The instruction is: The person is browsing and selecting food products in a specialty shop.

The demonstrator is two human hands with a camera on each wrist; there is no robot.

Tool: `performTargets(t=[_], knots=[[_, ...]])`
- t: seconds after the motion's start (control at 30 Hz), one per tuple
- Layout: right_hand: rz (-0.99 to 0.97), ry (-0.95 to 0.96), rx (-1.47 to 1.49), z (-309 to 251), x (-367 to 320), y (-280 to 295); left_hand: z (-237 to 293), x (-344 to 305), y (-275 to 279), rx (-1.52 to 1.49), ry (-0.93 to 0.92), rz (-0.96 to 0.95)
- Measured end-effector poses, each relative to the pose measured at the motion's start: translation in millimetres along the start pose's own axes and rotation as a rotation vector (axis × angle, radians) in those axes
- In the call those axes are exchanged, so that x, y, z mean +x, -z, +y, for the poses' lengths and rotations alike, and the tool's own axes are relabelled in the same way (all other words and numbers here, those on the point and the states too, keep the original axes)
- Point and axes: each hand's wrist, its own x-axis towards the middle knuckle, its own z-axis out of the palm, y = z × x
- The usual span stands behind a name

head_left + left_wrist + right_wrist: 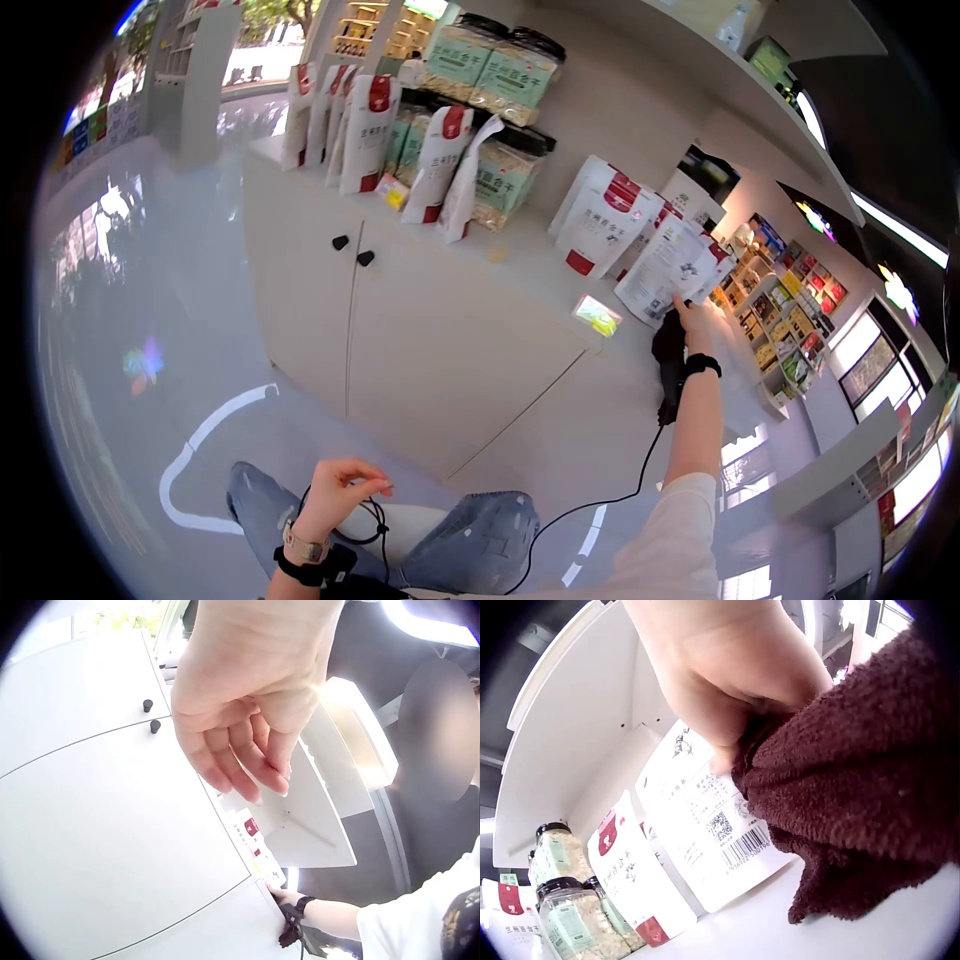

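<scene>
My right hand (694, 322) (739, 675) grips a dark maroon fluffy cloth (668, 345) (855, 772) at the right part of the white counter. A fingertip lies against the white pouch (665, 265) (727, 832), whose side with the barcode and QR code shows in the right wrist view. The cloth hangs below the palm, onto the counter, and hides most of the fingers. My left hand (340, 490) (240, 705) hovers over the lap, holding nothing, its fingers loosely bent.
White-and-red pouches (604, 222) (634, 870) stand beside it. Left of them are clear jars (505, 170) (574, 919) and more pouches (370, 135). A small card (597, 316) lies near the counter's edge. A shelf (740, 90) overhangs the counter; a black cable (600, 500) runs to the lap.
</scene>
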Motion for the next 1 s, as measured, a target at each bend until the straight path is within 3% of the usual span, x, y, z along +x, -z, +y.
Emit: performTargets(t=[0.17, 0.27, 0.4, 0.5, 0.6, 0.67, 0.73, 0.8, 0.87, 0.93, 1.0], knots=[[0.128, 0.162, -0.234, 2, 28, -17, -17, 12, 0, -0.029, -0.008, -0.031], [0.205, 0.154, -0.326, -6, 27, -23, -19, 20, 0, -0.062, -0.004, -0.009], [0.183, 0.192, -0.342, 4, 27, -26, -22, 30, -2, -0.052, 0.004, 0.018], [0.087, 0.1, -0.197, 7, 22, -19, -20, 32, -7, -0.059, -0.013, 0.003], [0.052, 0.172, -0.136, 7, 13, -13, -14, 31, -6, -0.028, -0.016, 0.001], [0.108, 0.182, -0.234, -19, -19, -2, -15, 30, -3, -0.024, -0.01, 0.014], [0.236, 0.265, -0.274, 3, -11, 6, -19, 29, 4, -0.015, -0.006, 0.035], [0.24, 0.279, -0.233, -20, -34, 25, -21, 30, 6, -0.003, -0.035, 0.043], [0.254, 0.177, -0.217, -92, -99, 44, -25, 33, 6, 0.019, -0.022, 0.05], [0.075, 0.326, 0.254, -124, -141, 48, -26, 36, -2, -0.023, -0.044, 0.045], [-0.106, 0.138, 0.559, -175, -201, 41, -38, 44, -5, 0.022, -0.107, -0.065]])
